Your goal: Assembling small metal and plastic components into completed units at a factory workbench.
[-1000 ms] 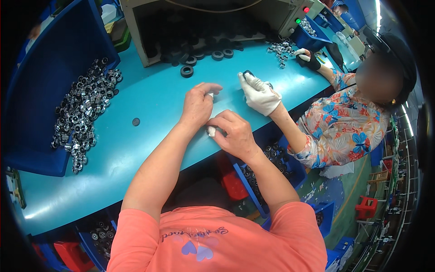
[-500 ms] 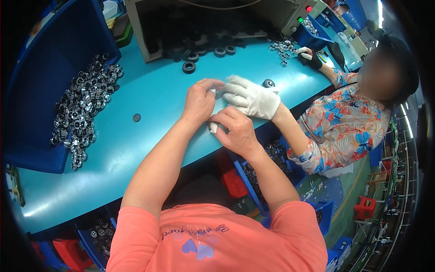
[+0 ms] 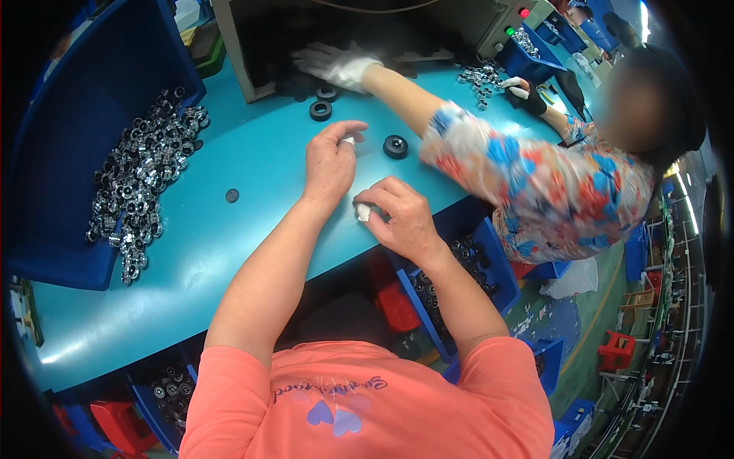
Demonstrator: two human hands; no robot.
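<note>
Since half a second ago, the co-worker's white-gloved hand [image 3: 340,67] has swung away from beside the person's hands and now reaches, blurred, to the dark mouth of the machine [image 3: 232,50], while a black wheel-like part [image 3: 395,146] with a bright centre, seen near that glove before, sits closer to the person's two hands. It lies on the turquoise table [image 3: 283,153], just beyond the right hand and to the right of the left hand, touching neither. The person's left hand [image 3: 329,164] has its index finger stretched toward the right and white wrapping at the thumb; whether anything is tucked inside it, I cannot tell. The right hand [image 3: 399,219] is curled near the table's front edge, thumb and forefinger drawn together, with white wrapping on the thumb and a sliver of something dark at the fingertips; whether that is a grasped piece, I cannot tell. Farther back, a black ring [image 3: 320,111] lies near the machine, and to the left a small black disc [image 3: 232,196] rests by itself. A heap of shiny parts [image 3: 141,180] spreads out of a tilted blue bin [image 3: 46,153]. Under the table on the right stands another blue crate [image 3: 501,264] with dark parts in it.
</note>
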